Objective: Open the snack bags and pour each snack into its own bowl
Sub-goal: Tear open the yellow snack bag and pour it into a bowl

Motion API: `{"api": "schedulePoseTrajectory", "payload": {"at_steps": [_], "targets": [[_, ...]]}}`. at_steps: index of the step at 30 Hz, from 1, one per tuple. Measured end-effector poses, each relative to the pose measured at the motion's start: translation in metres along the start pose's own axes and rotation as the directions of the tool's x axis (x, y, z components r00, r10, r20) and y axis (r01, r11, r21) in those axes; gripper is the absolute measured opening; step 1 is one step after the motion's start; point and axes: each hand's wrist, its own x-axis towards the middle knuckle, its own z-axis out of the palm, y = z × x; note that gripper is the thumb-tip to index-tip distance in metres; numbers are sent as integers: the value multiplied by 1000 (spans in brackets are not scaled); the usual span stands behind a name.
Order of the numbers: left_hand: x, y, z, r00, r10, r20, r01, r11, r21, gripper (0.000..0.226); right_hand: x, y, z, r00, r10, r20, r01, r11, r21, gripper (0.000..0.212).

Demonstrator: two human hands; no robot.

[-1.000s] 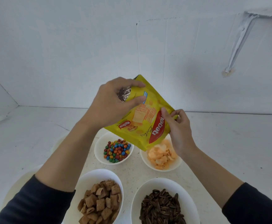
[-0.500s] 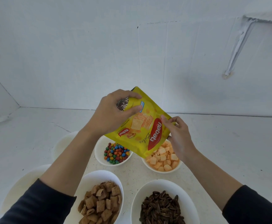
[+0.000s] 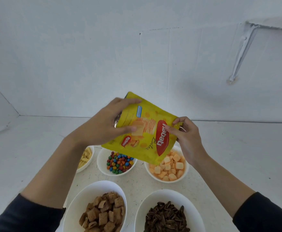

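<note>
Left hand (image 3: 101, 126) grips the yellow bag (image 3: 145, 124), right hand (image 3: 187, 138) pinches its corner; crackers (image 3: 168, 169) now pile higher in the bowl (image 3: 181, 178) toward the bench's far edge, so the pour looks nearly done.

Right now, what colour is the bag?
The bag is yellow with a red oval logo; head view.

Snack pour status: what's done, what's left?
Done: pale sticks, coloured candies, brown squares and dark seeds sit in separate bowls. In hand: left hand and right hand hold the yellow bag tipped over the orange-bites bowl. Left: finish emptying it; no other bag shows.
</note>
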Motion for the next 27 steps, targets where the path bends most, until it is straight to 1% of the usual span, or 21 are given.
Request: {"api": "schedulePoseTrajectory", "payload": {"at_steps": [2,3,7,9,12,13,15,17,19,22,24,25,27], "targets": [[-1,-8,11,998,-52,26,51,998,31,64,-2,6,-4,1000,18,-20,-18,1000,-16,24],[-2,-11,15,998,-62,13,61,997,39,62,-2,7,-5,999,19,-27,-20,1000,-21,24],[-3,-12,17,991,-30,-133,30,1000,-2,52,3,-5,-3,999,-32,-22,32,999,-25,24],[-4,-12,15,977,-36,-210,25,998,-53,46,6,-14,0,996,-85,-10,84,996,-37,23],[-9,-12,17,957,-112,-266,42,965,-258,39,7,-21,4,991,-131,32,134,985,-105,24],[-12,-11,19,952,-142,-270,52,948,-314,37,6,-21,4,991,-123,48,129,984,-125,26],[-18,-11,26,937,-177,-300,61,931,-360,33,2,-14,2,994,-80,68,90,984,-155,29],[-22,-13,35,921,-188,-341,50,926,-374,29,-1,-1,0,998,-29,61,40,982,-184,30],[-24,-14,43,921,-178,-345,38,926,-375,28,-4,11,-3,999,7,37,1,979,-205,29],[-24,-10,49,918,-161,-363,22,933,-358,28,-3,11,-1,1000,-4,1,4,983,-184,30],[-23,-7,46,901,-151,-407,-1,937,-350,26,-3,0,5,999,-43,7,44,989,-140,36],[-22,-6,44,892,-142,-428,-15,940,-342,25,-3,-7,8,998,-64,11,65,991,-119,42],[-21,-6,42,880,-135,-455,-35,937,-347,25,-1,-14,12,995,-100,1,100,989,-111,63]]}}
